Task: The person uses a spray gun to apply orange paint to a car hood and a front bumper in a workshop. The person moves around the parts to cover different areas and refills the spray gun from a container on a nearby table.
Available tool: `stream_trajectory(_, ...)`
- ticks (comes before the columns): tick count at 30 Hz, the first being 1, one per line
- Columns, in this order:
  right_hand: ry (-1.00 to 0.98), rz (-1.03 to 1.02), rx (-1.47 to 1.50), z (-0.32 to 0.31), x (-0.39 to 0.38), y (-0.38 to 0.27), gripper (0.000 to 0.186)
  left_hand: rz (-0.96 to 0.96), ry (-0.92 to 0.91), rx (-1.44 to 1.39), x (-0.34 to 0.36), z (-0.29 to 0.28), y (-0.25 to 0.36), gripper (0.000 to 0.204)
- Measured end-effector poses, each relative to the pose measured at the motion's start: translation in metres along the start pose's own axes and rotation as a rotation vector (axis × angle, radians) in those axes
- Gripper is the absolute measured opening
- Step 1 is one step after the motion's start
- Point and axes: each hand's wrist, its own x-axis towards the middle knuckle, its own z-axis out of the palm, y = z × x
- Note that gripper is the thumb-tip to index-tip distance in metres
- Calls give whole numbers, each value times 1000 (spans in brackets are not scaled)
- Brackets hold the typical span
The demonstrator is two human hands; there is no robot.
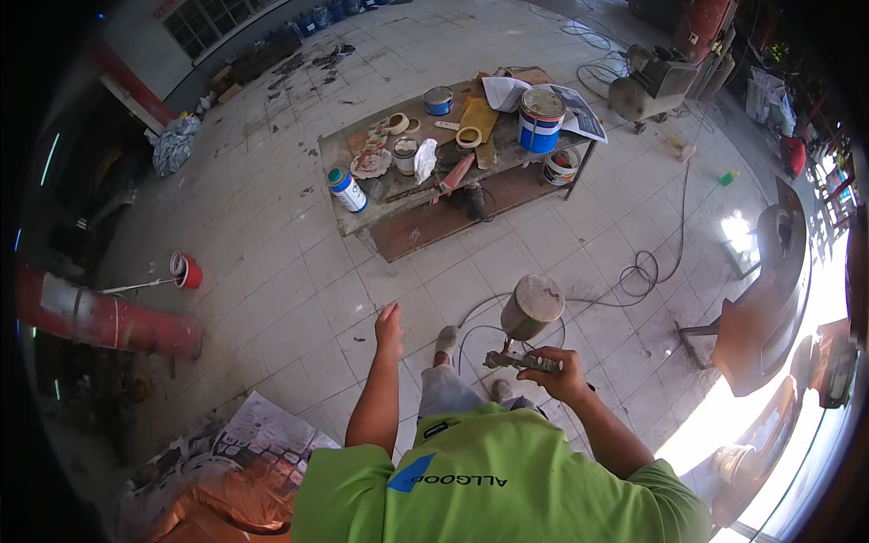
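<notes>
Now, your right hand [565, 376] holds the spray gun [522, 360], near you; your left hand [389, 328] is empty. It seems a carrying step; the next move calls for steady cup [532, 309] and free hose [683, 208], far right.

Readable: dark capitals [459, 480], upside down, on green shirt [561, 452]; wall's red lettering [168, 8] blurred.

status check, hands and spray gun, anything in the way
Right hand gripping spray gun. Left hand appears empty. Hose on floor, running close to feet.
</notes>
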Motion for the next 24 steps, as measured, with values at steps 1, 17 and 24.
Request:
stream_trajectory(1, -63, 8, 1, -1, -4, 2, 39, -151, -67, 35, -40, -34, -58, 60)
stream_trajectory(17, -1045, -169, 151, 196, -165, 29, 50, 134, -244, 126, -470, -94, -255, 48)
stream_trajectory(24, -1304, -296, -9, 260, -337, 27, 37, 329, 41, -448, -593, -101, -339, 40)
